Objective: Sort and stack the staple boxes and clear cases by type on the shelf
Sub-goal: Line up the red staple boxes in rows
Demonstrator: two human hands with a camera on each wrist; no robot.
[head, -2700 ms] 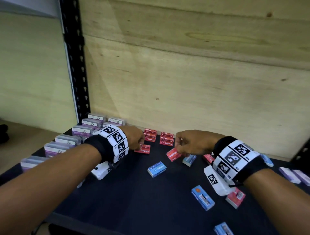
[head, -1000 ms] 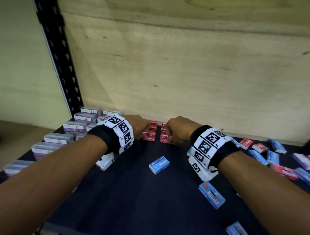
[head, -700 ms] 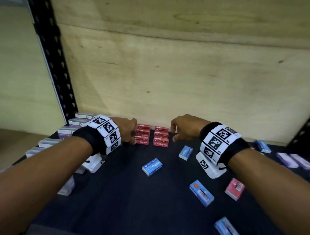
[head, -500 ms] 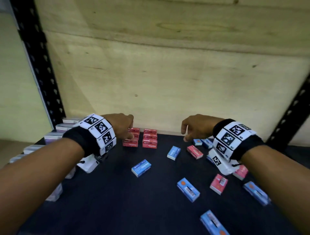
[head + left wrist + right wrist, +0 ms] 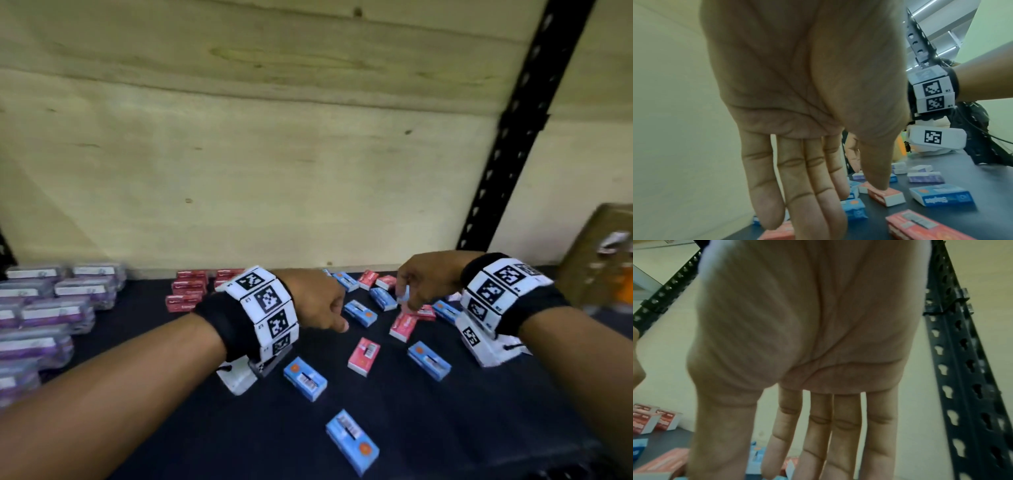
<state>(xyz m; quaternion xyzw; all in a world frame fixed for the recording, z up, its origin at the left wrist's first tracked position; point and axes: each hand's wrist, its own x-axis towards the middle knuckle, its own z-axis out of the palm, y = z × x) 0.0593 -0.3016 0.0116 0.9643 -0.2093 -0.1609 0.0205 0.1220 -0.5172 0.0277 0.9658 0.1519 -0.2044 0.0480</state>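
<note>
**Two hands over the little boxes**

The left hand [image 5: 317,303] hangs above the dark shelf [image 5: 205,428] with its fingers [image 5: 793,186] straight and pointing down. It holds nothing. Its thumb tip sits right at a red box with a white end [image 5: 887,196], but I cannot tell if it touches.

The right hand [image 5: 426,279] is over a bunch of mixed boxes near the back wall. Its fingers [image 5: 840,443] are long and loose too, with small gaps between them. In the wrist view the palm holds nothing. The fingertips are down among the boxes (the head view is too blurry there to tell if they touch one).

The red staple boxes [image 5: 186,291] that are already stacked sit by the back wall, left of the left wrist. The clear cases [image 5: 58,310] with purple inside stand in piles at the far left. Loose blue staple boxes [image 5: 305,378] and loose red boxes [image 5: 364,356] lie spread out between and in front of the hands.
</note>
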